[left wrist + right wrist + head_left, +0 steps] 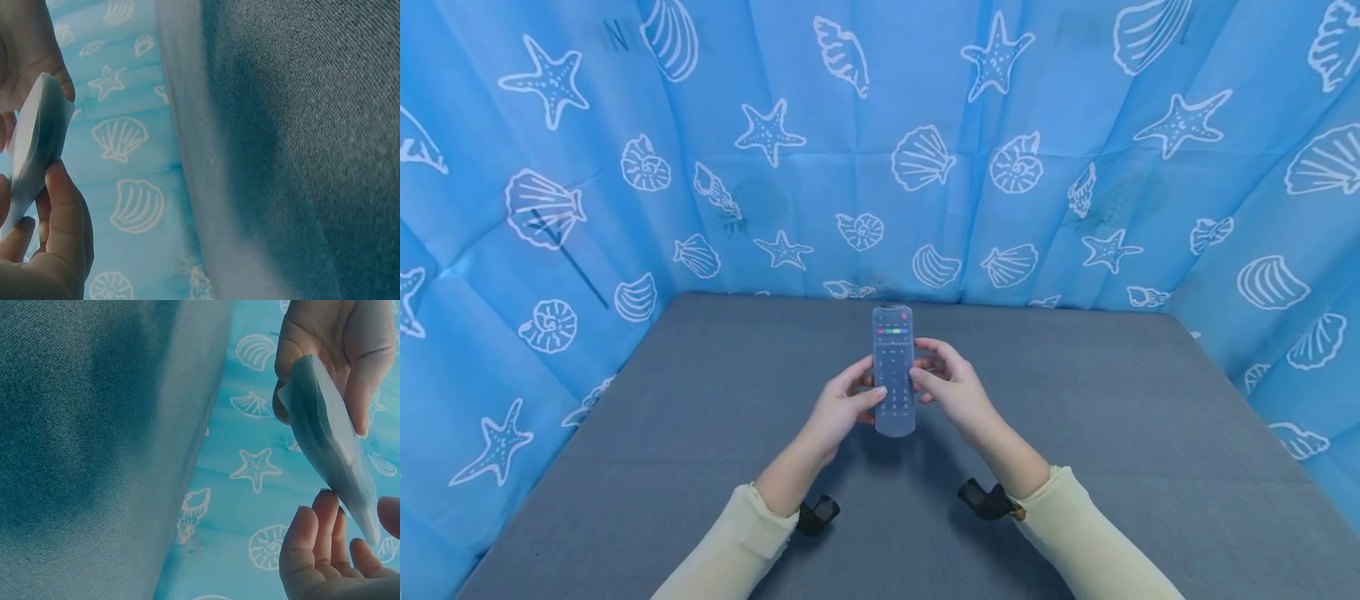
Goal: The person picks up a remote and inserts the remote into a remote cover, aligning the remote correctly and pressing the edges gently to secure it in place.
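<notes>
A remote control (893, 375) in a translucent sleeve is held up over the table, buttons facing the head camera and its long side upright. My left hand (844, 404) grips its lower left side, thumb on the front and fingers behind. At the opposite edge, my right hand (951, 383) holds it lightly between thumb and fingers. From the left wrist, the remote (40, 137) appears edge-on above my left fingers (65, 212). The right wrist view shows the sleeved remote (331, 434) tilted, with my right fingertips (325, 503) at its back.
A grey cloth-covered table (760, 350) spreads below both hands. Blue curtains (865, 125) printed with white shells and starfish surround its back and sides. Dark wrist cameras (818, 515) sit by the cream sleeves (730, 533).
</notes>
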`<state>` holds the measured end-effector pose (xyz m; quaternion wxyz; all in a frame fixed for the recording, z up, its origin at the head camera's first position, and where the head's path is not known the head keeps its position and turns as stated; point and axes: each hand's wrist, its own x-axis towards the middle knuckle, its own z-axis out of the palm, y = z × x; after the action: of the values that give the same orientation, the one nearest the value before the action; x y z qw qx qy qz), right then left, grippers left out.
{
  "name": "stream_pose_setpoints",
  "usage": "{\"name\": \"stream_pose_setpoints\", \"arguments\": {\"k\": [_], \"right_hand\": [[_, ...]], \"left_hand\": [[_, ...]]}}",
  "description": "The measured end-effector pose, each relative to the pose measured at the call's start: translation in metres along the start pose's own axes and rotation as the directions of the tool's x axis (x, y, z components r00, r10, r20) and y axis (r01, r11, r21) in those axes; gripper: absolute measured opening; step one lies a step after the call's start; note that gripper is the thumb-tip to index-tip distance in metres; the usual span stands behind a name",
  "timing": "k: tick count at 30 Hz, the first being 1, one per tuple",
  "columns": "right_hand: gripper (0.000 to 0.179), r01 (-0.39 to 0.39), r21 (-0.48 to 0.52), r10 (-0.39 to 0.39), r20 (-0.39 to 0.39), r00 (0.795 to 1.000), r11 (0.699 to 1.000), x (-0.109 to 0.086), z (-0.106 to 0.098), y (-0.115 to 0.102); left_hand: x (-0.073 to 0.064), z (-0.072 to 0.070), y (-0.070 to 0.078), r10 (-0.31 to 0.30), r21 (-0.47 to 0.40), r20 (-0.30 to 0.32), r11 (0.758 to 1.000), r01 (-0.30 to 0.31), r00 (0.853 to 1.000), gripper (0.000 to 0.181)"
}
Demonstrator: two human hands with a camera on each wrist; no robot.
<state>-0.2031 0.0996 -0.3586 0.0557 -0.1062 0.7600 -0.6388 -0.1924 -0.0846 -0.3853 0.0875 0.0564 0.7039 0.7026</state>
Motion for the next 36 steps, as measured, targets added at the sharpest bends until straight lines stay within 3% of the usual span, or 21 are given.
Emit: {"name": "stream_pose_setpoints", "arguments": {"k": [36], "right_hand": [[0.046, -0.057, 0.003, 0.057, -0.011, 0.998, 0.998, 0.002, 0.0, 0.013]], "left_hand": [[0.003, 0.004, -0.008, -0.059, 0.023, 0.02, 0.998, 0.059, 0.998, 0.05]]}}
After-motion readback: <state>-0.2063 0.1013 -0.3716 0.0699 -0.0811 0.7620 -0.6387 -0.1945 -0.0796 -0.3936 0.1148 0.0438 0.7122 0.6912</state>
